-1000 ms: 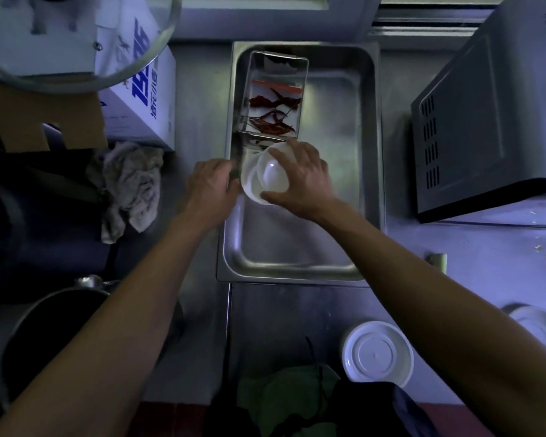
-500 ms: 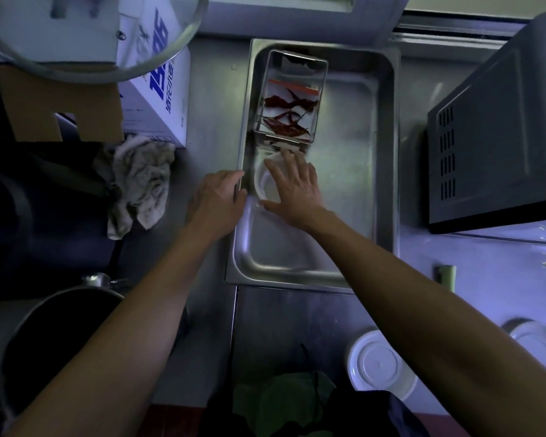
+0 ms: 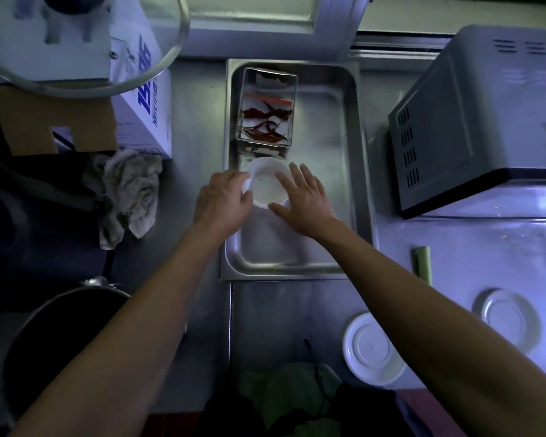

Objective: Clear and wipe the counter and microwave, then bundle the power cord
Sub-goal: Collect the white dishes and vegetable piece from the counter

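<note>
Now that the right hand (image 3: 306, 200) has lifted off, fingers spread, the white bowl (image 3: 267, 186) sits uncovered in the steel tray (image 3: 353, 171), the left hand (image 3: 223, 203) pinching its rim, so clearing continues.

One bowl (image 3: 267, 184), perhaps two lids (image 3: 372, 348), one microwave (image 3: 473, 121).
</note>
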Tool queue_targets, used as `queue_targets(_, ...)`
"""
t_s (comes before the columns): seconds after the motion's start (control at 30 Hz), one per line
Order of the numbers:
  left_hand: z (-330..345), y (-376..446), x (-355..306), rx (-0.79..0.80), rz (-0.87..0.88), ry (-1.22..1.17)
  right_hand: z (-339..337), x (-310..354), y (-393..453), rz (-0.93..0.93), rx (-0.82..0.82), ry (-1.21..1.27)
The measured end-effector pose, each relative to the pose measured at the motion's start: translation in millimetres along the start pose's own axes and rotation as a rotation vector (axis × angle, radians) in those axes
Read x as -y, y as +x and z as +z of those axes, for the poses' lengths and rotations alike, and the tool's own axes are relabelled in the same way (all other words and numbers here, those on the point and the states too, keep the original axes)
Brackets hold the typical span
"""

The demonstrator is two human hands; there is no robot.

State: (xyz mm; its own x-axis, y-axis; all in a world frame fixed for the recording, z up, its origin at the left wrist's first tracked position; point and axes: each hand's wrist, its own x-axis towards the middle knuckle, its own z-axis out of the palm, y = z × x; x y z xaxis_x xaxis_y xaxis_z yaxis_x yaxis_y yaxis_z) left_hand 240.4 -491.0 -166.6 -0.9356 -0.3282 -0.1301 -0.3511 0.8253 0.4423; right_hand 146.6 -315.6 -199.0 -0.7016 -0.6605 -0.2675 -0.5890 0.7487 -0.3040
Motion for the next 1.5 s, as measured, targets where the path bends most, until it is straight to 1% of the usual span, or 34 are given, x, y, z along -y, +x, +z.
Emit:
queue_targets(0.07,1,-5,-12,0.018,0.021,0.023,-5,-12,-27,0.05,-0.015,0.019)
queue_targets(0.17,6,-15,-35,0.045,0.096,0.074,-12,-32,-65,0.104,-0.044,0.015)
queue_targets(0.37,32,-41,-88,0.123,0.228,0.105,-23,-64,-132,0.156,-0.1,0.069)
queue_targets(0.47,50,-60,-115,0.127,0.294,0.107,-22,-78,-170,0.167,-0.142,0.106)
queue_targets(0.57,67,-82,-145,0.155,0.351,0.131,-17,-96,-211,0.203,-0.187,0.125)
queue_targets(0.77,98,-139,-202,0.15,0.428,0.131,-2,-130,-303,0.294,-0.221,0.176)
queue_targets(0.93,127,-185,-239,0.187,0.508,0.168,13,-146,-371,0.351,-0.256,0.207)
queue_targets(1.03,142,-209,-256,0.201,0.544,0.18,24,-156,-404,0.394,-0.242,0.242)
queue_targets(1.17,161,-233,-269,0.23,0.547,0.205,41,-168,-434,0.44,-0.186,0.251)
queue_targets(1.33,181,-255,-262,0.309,0.461,0.324,63,-169,-458,0.465,-0.177,0.271)
queue_targets(1.5,204,-269,-240,0.387,0.392,0.393,85,-158,-459,0.412,-0.131,0.256)
